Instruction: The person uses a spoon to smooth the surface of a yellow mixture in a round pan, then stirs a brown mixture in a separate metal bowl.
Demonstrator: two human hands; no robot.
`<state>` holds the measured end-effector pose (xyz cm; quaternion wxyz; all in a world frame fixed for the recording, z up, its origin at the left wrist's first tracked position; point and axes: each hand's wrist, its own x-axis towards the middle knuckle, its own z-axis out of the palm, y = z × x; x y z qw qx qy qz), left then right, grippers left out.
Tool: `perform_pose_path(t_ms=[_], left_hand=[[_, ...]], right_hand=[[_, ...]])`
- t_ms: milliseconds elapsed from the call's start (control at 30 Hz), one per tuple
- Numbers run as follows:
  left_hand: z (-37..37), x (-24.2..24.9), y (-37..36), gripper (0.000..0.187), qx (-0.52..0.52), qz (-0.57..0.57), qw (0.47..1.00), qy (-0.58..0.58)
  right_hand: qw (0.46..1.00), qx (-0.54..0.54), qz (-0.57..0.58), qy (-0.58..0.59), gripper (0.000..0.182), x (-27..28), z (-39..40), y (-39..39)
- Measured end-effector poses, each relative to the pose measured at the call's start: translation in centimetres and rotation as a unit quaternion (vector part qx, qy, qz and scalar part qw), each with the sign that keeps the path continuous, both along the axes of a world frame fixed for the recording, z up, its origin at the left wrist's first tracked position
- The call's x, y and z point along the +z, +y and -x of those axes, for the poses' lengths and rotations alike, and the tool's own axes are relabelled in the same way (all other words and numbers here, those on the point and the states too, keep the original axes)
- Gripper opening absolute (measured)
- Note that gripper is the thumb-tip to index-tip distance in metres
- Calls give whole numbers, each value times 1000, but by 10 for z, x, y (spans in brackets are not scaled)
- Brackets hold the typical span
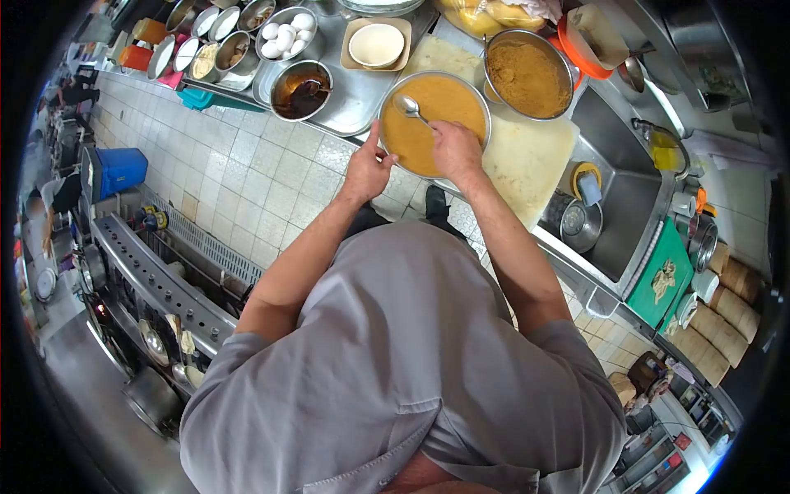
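Note:
A round metal pan (487, 136) holds a flat, smooth orange-brown layer (428, 95). At the pan's near left rim is my left hand (368, 170), its thumb over the edge and its index finger stretched along the outside, gripping it. My right hand (457, 151) is closed around the handle of a metal spoon (406, 104). The spoon's bowl rests on or just over the orange-brown layer, left of the pan's centre. Right of the pan stands a deeper metal bowl (529, 76) of crumbly orange-brown stuff.
A pale cutting board (535, 165) lies under the pan's right side, beside a metal sink (629, 189). To the left are a bowl of dark liquid (301, 90), a bowl of eggs (285, 37) and a white bowl (376, 44). A stove (164, 288) stands behind me.

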<state>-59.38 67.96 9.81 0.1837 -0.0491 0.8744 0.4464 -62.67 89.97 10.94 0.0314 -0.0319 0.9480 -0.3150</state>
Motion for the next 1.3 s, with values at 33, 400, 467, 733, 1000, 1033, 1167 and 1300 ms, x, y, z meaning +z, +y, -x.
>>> perform_pose_path(t_ms=[33,400,467,733,1000,1033,1167,1300], left_hand=[[1,-3,-2,93,3,-9,1000,-2],[65,-16,-38,76,-21,-23,1000,0],[57,-17,-38,75,-3,18,1000,21],[1,-2,-12,94,-2,26,999,32],[56,17,-26,85,-32,-53,996,-71],[61,24,-27,84,-38,-55,995,-71],[84,17,-33,75,-67,0,998,-11],[97,10,-30,60,-65,46,996,26]], right_hand=[[1000,10,6,-11,26,-2,-1,-2],[970,101,-87,-201,24,50,-5,66],[983,37,-73,-167,23,35,-6,81],[985,52,-58,-154,21,35,-23,69],[996,55,37,-58,23,-5,-2,-1],[994,58,28,-93,23,4,-1,-4],[969,152,-38,-191,24,43,0,17],[962,200,-96,-159,21,52,-8,49]])
